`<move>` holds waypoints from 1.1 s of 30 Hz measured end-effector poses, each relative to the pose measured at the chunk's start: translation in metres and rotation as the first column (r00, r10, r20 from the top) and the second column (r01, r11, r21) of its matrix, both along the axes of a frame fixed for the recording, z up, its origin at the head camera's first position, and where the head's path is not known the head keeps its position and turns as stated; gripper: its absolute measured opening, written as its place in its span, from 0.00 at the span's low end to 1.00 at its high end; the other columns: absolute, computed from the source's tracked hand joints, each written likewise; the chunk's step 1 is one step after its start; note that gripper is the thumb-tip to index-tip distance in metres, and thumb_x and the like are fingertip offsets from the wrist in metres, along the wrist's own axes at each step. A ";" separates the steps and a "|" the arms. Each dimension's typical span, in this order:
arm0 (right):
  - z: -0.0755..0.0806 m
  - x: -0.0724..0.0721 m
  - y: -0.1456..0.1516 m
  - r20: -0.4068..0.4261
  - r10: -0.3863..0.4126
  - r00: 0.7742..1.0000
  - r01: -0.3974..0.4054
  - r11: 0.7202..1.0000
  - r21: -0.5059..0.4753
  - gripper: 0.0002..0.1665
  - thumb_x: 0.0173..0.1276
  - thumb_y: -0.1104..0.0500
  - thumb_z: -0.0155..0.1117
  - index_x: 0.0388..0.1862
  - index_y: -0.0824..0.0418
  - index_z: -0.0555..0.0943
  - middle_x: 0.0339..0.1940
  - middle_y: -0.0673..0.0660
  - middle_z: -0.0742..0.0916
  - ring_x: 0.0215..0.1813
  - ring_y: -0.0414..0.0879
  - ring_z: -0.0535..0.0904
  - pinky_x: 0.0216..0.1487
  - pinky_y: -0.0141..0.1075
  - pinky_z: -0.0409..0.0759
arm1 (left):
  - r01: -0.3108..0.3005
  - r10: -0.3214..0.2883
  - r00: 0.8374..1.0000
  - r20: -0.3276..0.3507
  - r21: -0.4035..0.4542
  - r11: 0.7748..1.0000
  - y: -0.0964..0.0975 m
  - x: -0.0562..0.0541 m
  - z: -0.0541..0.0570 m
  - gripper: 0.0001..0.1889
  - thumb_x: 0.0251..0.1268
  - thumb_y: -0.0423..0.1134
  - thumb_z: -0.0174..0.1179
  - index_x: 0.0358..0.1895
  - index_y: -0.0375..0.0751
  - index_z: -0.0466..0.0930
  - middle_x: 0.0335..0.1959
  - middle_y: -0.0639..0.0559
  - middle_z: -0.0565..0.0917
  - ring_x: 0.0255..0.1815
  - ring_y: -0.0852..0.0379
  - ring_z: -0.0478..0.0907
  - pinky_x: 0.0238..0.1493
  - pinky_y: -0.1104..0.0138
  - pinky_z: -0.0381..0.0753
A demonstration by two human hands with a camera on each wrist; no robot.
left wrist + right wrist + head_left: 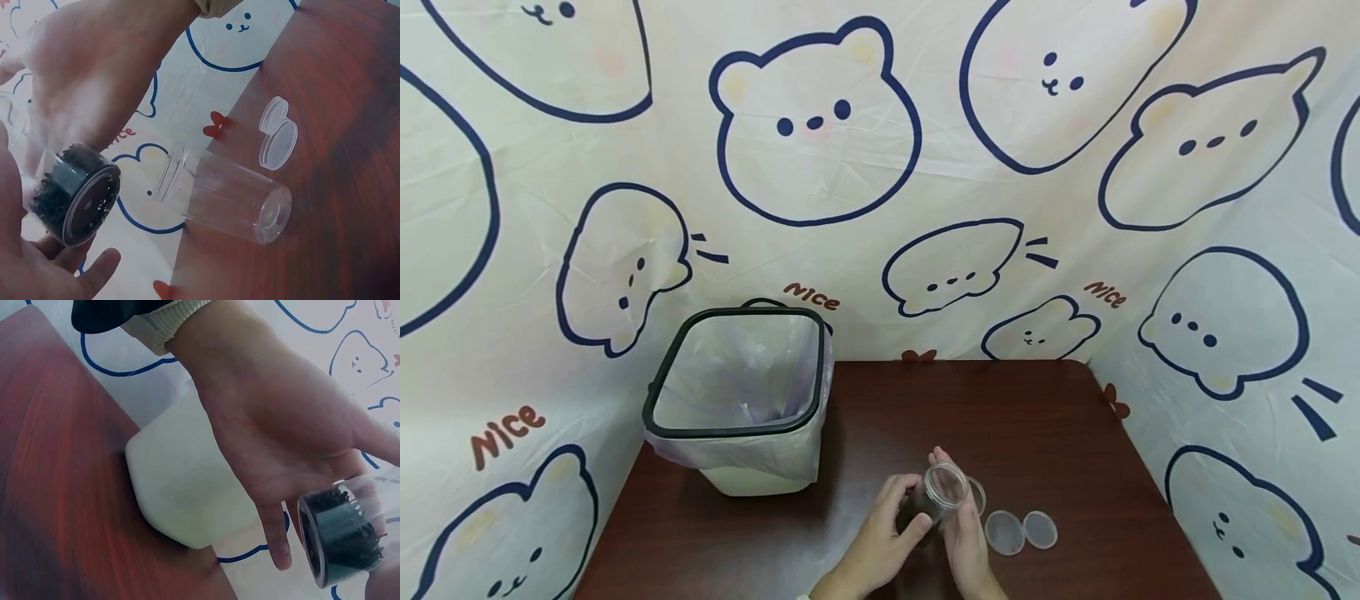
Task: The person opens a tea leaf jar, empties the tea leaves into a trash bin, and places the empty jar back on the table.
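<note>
My left hand point(874, 537) grips a clear jar point(945, 486), with the thumb on its near side. The jar is tilted, its uncovered mouth facing up toward the head camera. Small dark bits point(344, 534) fill its lower part; their kind cannot be told. My right hand point(967, 550) lies along the jar's right side with fingers extended, partly hidden by it. Behind that hand, a second clear jar point(219, 194) stands uncovered on the table. Two round clear lids point(1004, 533) point(274, 114) lie side by side to the right of it.
A pale bin point(756, 481) with a dark rim and a plastic liner stands at the table's left side. The dark red-brown table point(1022, 425) meets a cloth point(820, 258) with cartoon animals at the back and sides.
</note>
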State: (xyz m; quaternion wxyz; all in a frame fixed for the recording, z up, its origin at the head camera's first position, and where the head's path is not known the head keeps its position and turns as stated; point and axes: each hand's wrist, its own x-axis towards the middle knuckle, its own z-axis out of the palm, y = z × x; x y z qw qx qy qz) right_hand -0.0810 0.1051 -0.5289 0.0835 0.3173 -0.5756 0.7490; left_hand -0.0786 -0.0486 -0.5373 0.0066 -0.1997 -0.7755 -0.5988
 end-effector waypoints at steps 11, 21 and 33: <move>-0.001 0.001 0.005 0.030 0.038 0.999 -0.039 0.998 0.053 0.31 0.78 0.69 0.25 0.76 0.80 0.46 0.81 0.59 0.63 0.81 0.44 0.56 0.75 0.30 0.55 | -0.041 0.040 0.999 0.026 0.032 0.999 -0.002 -0.001 0.003 0.23 0.76 0.42 0.60 0.67 0.41 0.67 0.60 0.53 0.74 0.54 0.54 0.74 0.54 0.61 0.77; -0.010 0.001 0.005 -0.009 -0.097 0.995 0.097 0.993 0.062 0.26 0.82 0.70 0.38 0.74 0.80 0.54 0.71 0.62 0.74 0.72 0.45 0.71 0.69 0.32 0.69 | -0.068 0.070 0.997 -0.015 0.089 0.994 -0.005 -0.004 0.000 0.21 0.74 0.40 0.62 0.66 0.47 0.70 0.57 0.57 0.77 0.54 0.55 0.76 0.57 0.58 0.76; -0.011 0.000 0.002 0.002 -0.173 0.985 0.173 0.985 0.013 0.27 0.84 0.61 0.46 0.68 0.82 0.60 0.65 0.57 0.79 0.67 0.43 0.75 0.66 0.32 0.71 | -0.099 0.104 0.992 -0.065 0.071 0.993 -0.010 -0.005 0.005 0.14 0.79 0.31 0.50 0.61 0.42 0.76 0.54 0.49 0.80 0.49 0.56 0.78 0.48 0.64 0.78</move>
